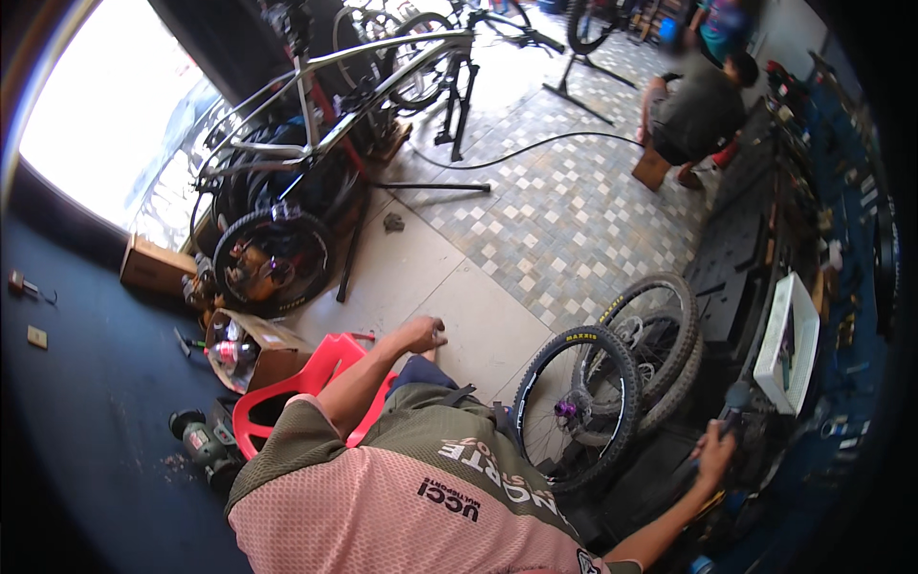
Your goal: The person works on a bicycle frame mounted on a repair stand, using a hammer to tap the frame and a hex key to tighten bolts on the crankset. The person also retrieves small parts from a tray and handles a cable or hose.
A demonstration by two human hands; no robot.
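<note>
My left hand [424,334] is raised over the pale floor near my knee, its fingers curled in; whatever may be inside them is too small to make out. On the right, my right hand [713,451] grips a dark-handled tool with a rounded grey head [736,396], held upright beside the workbench. Its exact kind is unclear. Close by that arm, a bicycle wheel with a black knobby tyre [627,383] and purple hub leans against another knobby-tyred wheel [690,316].
A red plastic chair [251,428] and an open cardboard box [271,349] stand at my left. Farther off, a silver bicycle frame [382,53] hangs on a stand. A white plastic basket [798,373] sits on the bench. Another person [703,110] sits low at the far right.
</note>
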